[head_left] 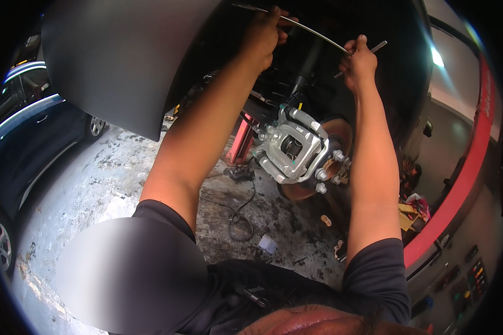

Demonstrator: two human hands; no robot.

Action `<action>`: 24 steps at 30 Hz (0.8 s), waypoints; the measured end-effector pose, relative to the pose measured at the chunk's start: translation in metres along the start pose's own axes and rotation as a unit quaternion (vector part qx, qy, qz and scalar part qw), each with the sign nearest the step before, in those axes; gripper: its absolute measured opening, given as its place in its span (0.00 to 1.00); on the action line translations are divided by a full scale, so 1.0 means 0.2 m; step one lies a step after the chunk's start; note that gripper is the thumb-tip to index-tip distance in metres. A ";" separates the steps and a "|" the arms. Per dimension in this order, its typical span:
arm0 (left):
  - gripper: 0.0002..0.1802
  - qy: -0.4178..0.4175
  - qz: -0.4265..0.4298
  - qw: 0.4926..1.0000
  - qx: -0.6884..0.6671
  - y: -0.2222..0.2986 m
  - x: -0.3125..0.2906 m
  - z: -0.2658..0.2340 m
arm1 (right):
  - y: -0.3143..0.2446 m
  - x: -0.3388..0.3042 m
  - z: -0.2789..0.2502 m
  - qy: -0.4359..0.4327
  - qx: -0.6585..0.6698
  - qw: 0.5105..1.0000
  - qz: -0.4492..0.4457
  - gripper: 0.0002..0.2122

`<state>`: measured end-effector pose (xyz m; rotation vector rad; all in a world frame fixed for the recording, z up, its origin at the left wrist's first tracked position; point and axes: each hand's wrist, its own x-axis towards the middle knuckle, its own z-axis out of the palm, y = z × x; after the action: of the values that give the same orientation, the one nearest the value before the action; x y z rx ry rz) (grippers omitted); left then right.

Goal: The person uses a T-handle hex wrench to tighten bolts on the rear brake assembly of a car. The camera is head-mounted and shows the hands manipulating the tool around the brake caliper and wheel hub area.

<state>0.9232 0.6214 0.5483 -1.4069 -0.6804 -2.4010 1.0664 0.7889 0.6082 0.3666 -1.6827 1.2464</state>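
Note:
Both my arms reach up into a dark wheel well. My left hand (pixel 261 42) is closed around a thin, pale, bowed strip (pixel 318 34), whose exact kind I cannot make out. The strip runs across to the fingers of my right hand (pixel 360 62). That hand is closed on a short metal rod (pixel 379 46), which sticks out on both sides of the fist. Below the hands sits a silver brake caliper (pixel 293 146), beside a rusty brake disc (pixel 338 131) and a hub with several wheel nuts (pixel 321 174). A dark shock absorber (pixel 305 72) rises behind the caliper.
A dark body panel (pixel 123 56) fills the upper left. Under the car stands a red support (pixel 241 142), with a black cable (pixel 241 215) on the stained floor. A blue car (pixel 39 131) is parked left. A red post (pixel 464 184) runs along the right.

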 end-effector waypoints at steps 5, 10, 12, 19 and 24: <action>0.17 0.011 0.003 1.000 0.011 -0.03 -0.03 0.02 | -0.01 0.05 -0.06 -0.033 -0.001 0.986 0.165 0.23; 0.19 0.017 0.005 1.000 -0.023 -0.05 0.04 0.01 | -0.09 0.10 -0.04 -0.045 -0.023 0.986 0.161 0.22; 0.17 0.021 0.006 0.999 -0.025 0.01 -0.02 0.06 | -0.08 0.11 -0.09 -0.008 -0.049 0.993 0.104 0.25; 0.16 0.038 0.001 0.999 -0.028 0.09 -0.08 0.05 | -0.03 -0.14 -0.32 0.225 -0.482 0.618 -0.579 0.31; 0.17 0.041 -0.005 0.999 -0.022 0.11 -0.13 0.05 | 0.03 -0.09 -0.40 0.131 -0.635 0.410 -0.642 0.29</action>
<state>0.9538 0.6077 0.5359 -1.3150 -0.6204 -2.4805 1.1123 0.8542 0.5909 0.2886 -0.9936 -1.1549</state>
